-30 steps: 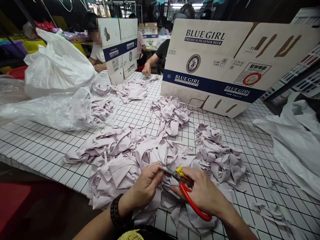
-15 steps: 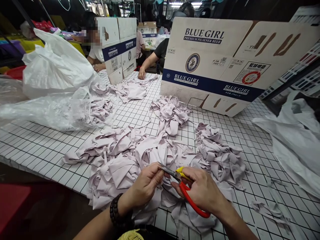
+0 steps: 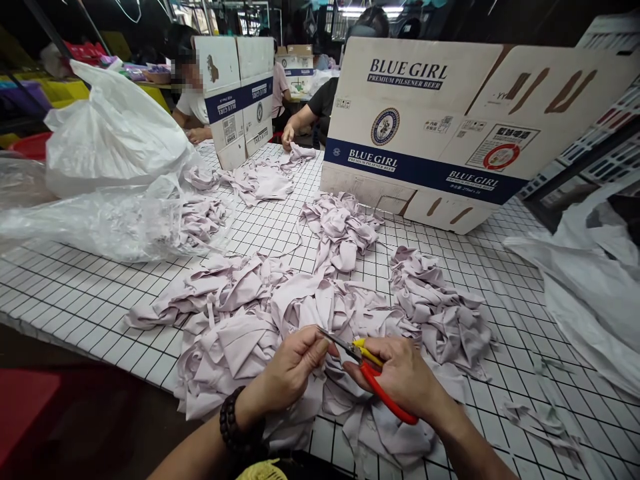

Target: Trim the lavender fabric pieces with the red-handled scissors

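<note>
My right hand [image 3: 407, 377] grips a pair of scissors [image 3: 389, 397] with one red and one yellow handle loop. Its metal blades point left toward the fingertips of my left hand [image 3: 297, 360], and the tips lie right against them. The left fingers are pinched on a pale lilac fabric piece [image 3: 300, 417], which hangs below the hand; the pinched edge itself is mostly hidden. A dark beaded bracelet [image 3: 230, 420] circles my left wrist. Around both hands spreads a heap of similar lilac fabric pieces [image 3: 240, 347], with a further bunch [image 3: 447, 320] to the right.
A large Blue Girl beer carton [image 3: 425, 100] stands at the back right, a smaller carton [image 3: 235, 100] at the back left. White plastic bags [image 3: 115, 133] lie left. Fabric scraps [image 3: 540, 423] rest on the gridded table [image 3: 100, 313]. A co-worker's hand [image 3: 290, 133] touches fabric across the table.
The scissors' handles have drawn slightly closer together, and their red loop has moved a little up. The co-worker's hand across the table has lifted some fabric. My left hand has hardly moved.
</note>
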A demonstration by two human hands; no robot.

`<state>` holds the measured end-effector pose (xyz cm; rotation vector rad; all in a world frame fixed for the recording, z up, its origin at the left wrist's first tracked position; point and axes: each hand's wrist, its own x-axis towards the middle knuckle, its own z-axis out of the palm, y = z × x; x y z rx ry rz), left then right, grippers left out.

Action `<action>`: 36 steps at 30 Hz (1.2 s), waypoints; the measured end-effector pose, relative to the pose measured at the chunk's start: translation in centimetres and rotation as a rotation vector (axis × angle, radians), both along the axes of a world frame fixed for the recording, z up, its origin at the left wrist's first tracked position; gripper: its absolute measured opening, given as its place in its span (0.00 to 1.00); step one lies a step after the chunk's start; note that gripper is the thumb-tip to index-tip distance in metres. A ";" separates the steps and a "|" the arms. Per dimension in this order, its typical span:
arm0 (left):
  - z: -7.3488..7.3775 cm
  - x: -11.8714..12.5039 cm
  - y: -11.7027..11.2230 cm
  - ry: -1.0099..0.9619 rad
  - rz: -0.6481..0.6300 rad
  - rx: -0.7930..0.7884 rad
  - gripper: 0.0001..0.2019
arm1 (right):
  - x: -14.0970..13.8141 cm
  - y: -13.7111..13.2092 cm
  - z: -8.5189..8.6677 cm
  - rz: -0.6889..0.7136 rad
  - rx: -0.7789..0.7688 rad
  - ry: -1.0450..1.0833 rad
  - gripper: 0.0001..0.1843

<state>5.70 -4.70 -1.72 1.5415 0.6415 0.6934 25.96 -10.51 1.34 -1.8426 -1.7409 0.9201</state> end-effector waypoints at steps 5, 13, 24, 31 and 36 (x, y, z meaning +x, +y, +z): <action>0.5 0.7 0.1 0.009 0.007 0.068 0.17 | -0.1 -0.2 -0.8 -0.112 -0.200 0.674 0.25; 0.9 1.6 -2.2 0.190 -0.176 0.455 0.11 | -2.8 0.8 -2.3 -0.445 -0.274 1.133 0.18; -2.5 -1.5 1.9 0.600 0.583 0.490 0.15 | 2.2 1.5 -0.9 -0.659 0.006 1.179 0.17; -2.4 -1.1 3.9 0.357 0.588 0.268 0.06 | 4.4 0.7 -0.6 -0.603 -0.060 1.111 0.15; -3.1 -2.2 4.7 -0.034 0.734 -0.172 0.13 | 6.0 -1.4 -1.2 -0.559 -0.180 1.086 0.13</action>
